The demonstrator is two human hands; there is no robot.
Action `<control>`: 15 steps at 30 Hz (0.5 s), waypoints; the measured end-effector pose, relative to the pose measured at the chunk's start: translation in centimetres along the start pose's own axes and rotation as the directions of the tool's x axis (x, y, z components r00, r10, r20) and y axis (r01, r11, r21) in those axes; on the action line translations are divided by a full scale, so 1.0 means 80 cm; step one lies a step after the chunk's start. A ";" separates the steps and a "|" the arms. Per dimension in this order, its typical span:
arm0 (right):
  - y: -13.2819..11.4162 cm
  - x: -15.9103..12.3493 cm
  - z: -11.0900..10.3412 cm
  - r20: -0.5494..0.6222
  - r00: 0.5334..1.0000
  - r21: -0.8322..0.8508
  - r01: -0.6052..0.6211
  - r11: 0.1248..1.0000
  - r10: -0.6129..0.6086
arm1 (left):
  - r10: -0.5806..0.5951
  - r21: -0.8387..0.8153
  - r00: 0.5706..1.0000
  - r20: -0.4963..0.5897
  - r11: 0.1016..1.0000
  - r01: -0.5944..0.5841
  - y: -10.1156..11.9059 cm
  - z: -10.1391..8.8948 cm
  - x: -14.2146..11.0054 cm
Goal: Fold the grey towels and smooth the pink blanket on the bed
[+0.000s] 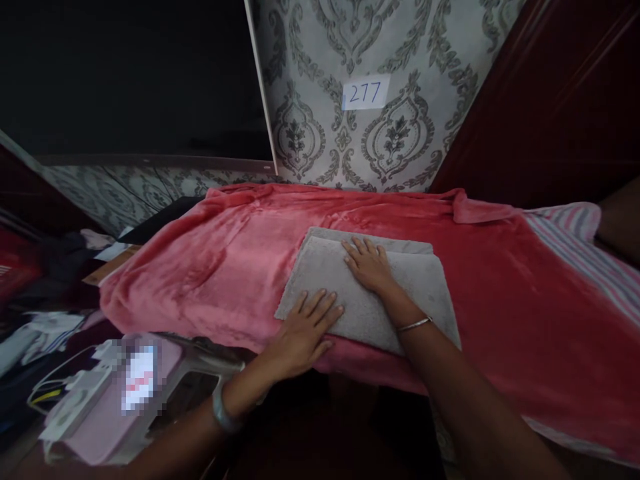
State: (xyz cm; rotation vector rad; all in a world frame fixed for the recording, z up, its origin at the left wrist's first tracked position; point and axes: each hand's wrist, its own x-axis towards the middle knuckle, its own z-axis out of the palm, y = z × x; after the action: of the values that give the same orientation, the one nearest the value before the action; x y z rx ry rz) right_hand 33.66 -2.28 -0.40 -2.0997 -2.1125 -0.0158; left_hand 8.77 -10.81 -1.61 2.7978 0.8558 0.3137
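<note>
A grey cloth (370,297), folded over so that a second layer shows along its far edge, lies flat on a red plush blanket (510,307). My left hand (303,337) rests at the cloth's near left edge, palm down with the fingers spread. Farther back, my right hand (369,265) presses flat on the upper middle of the cloth, its fingers apart. Neither hand grips anything. The cloth under my palms and right forearm is hidden.
To the left stands a pink stool (95,427) with a white power strip (75,393) on it. Clothes (45,333) are heaped beyond. A television (135,80) and a paper marked 277 (366,92) are on the patterned wall behind. Striped fabric (585,247) lies at right.
</note>
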 end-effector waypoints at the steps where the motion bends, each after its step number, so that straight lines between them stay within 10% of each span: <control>1: 0.000 0.000 -0.001 0.006 1.000 -0.001 -0.003 1.000 0.003 | 0.009 -0.029 1.000 -0.029 1.000 -0.009 0.005 0.004 -0.011; 6: -0.001 0.000 -0.002 0.013 1.000 -0.008 -0.002 1.000 0.002 | -0.008 -0.243 0.983 -0.183 0.969 -0.037 0.007 -0.010 -0.017; 15: 0.000 0.000 0.000 -0.008 1.000 -0.011 0.002 1.000 -0.002 | -0.333 -0.008 0.937 -0.100 0.942 0.334 -0.090 -0.055 0.128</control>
State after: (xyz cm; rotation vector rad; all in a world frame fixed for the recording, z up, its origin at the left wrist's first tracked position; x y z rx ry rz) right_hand 33.63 -2.28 -0.41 -2.1006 -2.1144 -0.0362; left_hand 12.15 1.39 2.27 2.5980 1.3347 0.3959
